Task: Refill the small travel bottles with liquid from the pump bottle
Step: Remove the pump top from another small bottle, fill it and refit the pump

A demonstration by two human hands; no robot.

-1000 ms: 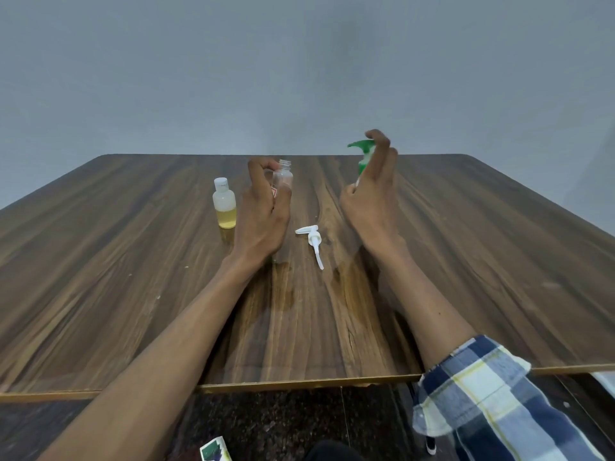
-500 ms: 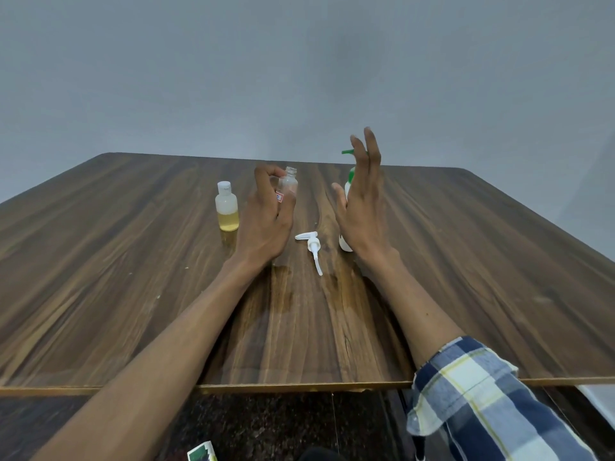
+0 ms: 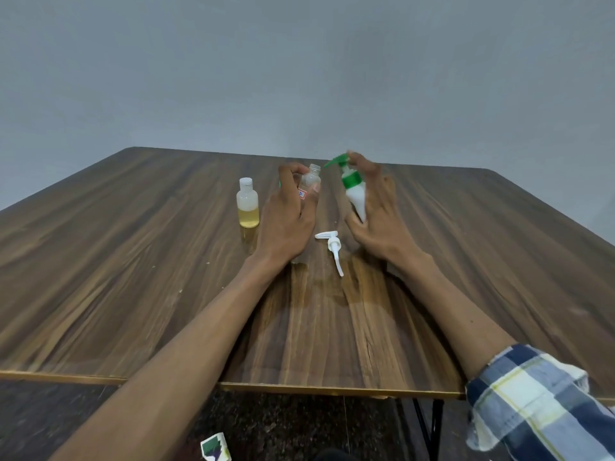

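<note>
My left hand (image 3: pixel 289 214) grips a small clear travel bottle (image 3: pixel 311 179) with its mouth uncapped, held upright near the table's middle. My right hand (image 3: pixel 377 211) holds the white pump bottle (image 3: pixel 355 197) with the green pump head (image 3: pixel 339 160), tilted so the nozzle points toward the clear bottle's mouth; a finger rests on top of the pump. A second travel bottle (image 3: pixel 248 202), capped white and partly filled with yellow liquid, stands left of my left hand.
A loose white pump dispenser (image 3: pixel 332 247) lies on the wooden table (image 3: pixel 133 261) between my wrists. A wet patch shows on the wood near it. A small green and white box (image 3: pixel 215 448) lies on the dark floor below the table's front edge.
My right hand went from open beside the pump bottle to gripping it, and has lifted and tilted it toward the clear bottle. My left hand has held the clear bottle throughout.
</note>
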